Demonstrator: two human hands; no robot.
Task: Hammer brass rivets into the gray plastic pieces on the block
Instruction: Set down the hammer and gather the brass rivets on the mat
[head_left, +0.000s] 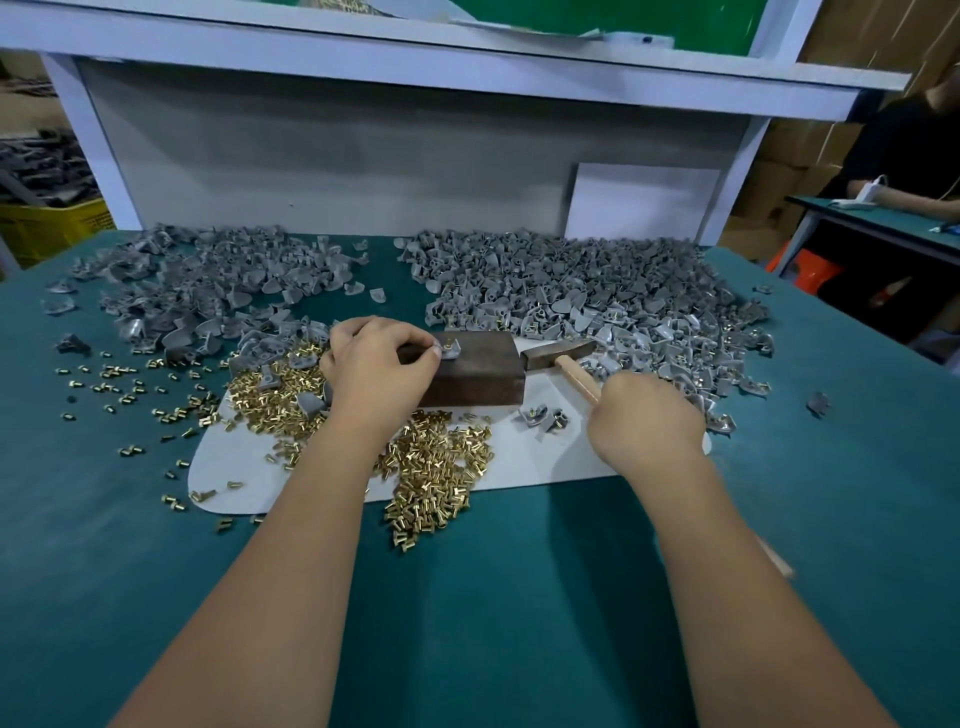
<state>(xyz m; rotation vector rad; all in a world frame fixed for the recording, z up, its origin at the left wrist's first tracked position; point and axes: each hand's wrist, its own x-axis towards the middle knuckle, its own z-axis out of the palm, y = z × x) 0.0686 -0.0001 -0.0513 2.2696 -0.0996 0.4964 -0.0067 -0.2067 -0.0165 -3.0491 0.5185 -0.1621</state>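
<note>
A dark brown block (478, 374) lies on a white sheet (524, 457) at the middle of the green table. On its top sits a gray plastic piece (451, 348) with a brass rivet in it, pinched by my left hand (379, 369). My right hand (647, 418) grips the wooden handle of a hammer (558, 356), whose metal head lies just right of the block. Loose brass rivets (431, 462) are heaped in front of and left of the block.
Large heaps of gray plastic pieces lie at the back left (208, 280) and back right (597, 291). Two gray pieces (543, 417) sit on the sheet beside my right hand. A gray back panel (363, 156) closes the bench. Another person (904, 156) sits at far right.
</note>
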